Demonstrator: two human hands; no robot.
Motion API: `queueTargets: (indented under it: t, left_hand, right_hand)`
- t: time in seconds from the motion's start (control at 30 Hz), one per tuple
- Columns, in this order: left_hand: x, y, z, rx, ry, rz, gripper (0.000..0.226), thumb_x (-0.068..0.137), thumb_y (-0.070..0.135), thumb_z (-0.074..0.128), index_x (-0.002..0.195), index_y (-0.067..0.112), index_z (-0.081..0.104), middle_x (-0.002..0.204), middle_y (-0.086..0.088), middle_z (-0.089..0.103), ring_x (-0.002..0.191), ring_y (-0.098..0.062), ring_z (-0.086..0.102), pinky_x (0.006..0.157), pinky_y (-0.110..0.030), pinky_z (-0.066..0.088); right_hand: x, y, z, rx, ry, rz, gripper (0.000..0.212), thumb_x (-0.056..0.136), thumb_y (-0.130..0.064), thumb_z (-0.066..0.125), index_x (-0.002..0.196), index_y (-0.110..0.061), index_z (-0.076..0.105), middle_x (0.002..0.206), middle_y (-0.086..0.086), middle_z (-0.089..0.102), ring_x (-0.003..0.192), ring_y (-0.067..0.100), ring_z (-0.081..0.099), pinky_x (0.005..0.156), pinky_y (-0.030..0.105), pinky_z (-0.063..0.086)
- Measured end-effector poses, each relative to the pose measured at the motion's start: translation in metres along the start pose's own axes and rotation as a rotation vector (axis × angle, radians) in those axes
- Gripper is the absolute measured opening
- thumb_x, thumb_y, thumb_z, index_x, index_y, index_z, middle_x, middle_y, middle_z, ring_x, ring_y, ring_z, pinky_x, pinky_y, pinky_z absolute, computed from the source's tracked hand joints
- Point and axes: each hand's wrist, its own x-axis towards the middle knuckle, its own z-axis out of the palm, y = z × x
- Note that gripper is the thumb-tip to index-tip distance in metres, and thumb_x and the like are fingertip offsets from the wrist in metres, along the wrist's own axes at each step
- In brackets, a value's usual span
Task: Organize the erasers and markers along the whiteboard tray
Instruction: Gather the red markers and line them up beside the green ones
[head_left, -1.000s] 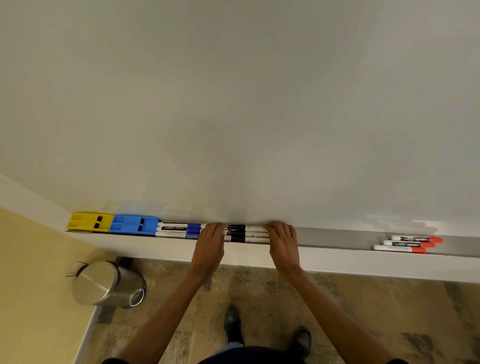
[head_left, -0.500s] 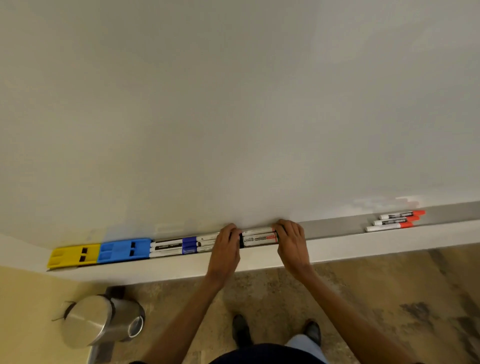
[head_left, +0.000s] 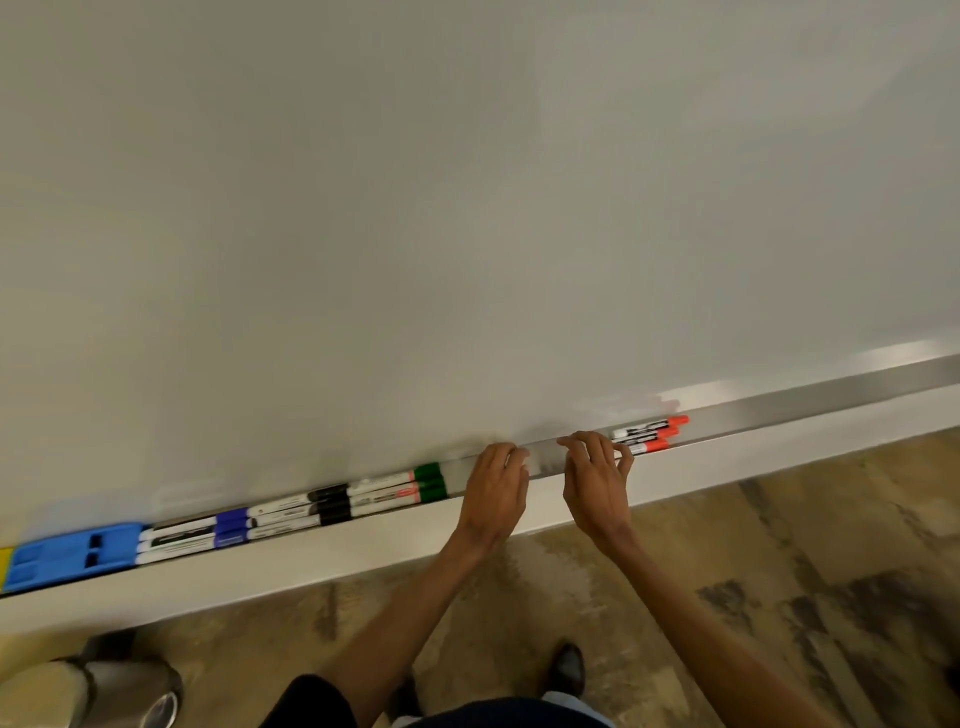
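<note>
- Whiteboard tray (head_left: 779, 410): a long metal channel under the whiteboard (head_left: 467, 182), running across your view and rising toward the right.
- Orange-capped markers (head_left: 649, 435): three, lying side by side in the tray with long axes along it, caps to the right. Black label bands on the white barrels; the print is too blurred to read.
- Your right hand (head_left: 597, 480): over the tray's front edge, fingers loosely curled and spread, holding nothing; its fingertips sit just beside the left ends of the orange-capped markers. You cannot tell whether they touch.
- Your left hand (head_left: 496, 488): palm down on the tray's front edge, fingers together reaching into the channel, holding nothing. It is near the right hand, with bare tray between them.
- Green-capped markers (head_left: 400, 486): lying along the tray, caps to the right, just left of your left hand. Label text unreadable.
- Black-capped markers (head_left: 301, 512): next leftward, end to end with the green group.
- Blue-capped markers (head_left: 197, 538): next leftward; dark label, unreadable.
- Blue eraser (head_left: 72, 556): at the left, touching the blue-capped markers' ends.
- Yellow eraser (head_left: 4, 564): a sliver at the frame's left edge.
- Metal bin (head_left: 114, 691): on the floor below the tray.
</note>
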Motion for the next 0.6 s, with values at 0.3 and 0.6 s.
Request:
queueTargets:
  t: [0.3,0.6]
  left_hand:
    - [0.050,0.086,0.075,-0.072,-0.142,-0.011,0.016,0.096,0.011,0.050,0.104,0.007,0.063,0.104,-0.009,0.065,0.100,-0.026,0.057,0.088,-0.041,0.049]
    - [0.066,0.112,0.110,-0.034,-0.198,-0.056,0.022,0.097,0.011,0.049,0.115,0.006,0.061,0.113,-0.012,0.063,0.106,-0.028,0.055,0.088,-0.039,0.047]
  right_hand:
    - [0.017,0.098,-0.027,-0.029,-0.030,0.036,0.030,0.087,0.000,0.053,0.109,-0.017,0.064,0.112,0.003,0.064,0.107,0.025,0.056,0.096,0.041,0.030]
    - [0.026,0.146,-0.031,-0.012,-0.046,-0.001,0.025,0.087,-0.002,0.054,0.106,-0.016,0.062,0.110,0.005,0.064,0.105,0.025,0.055,0.096,0.043,0.032]
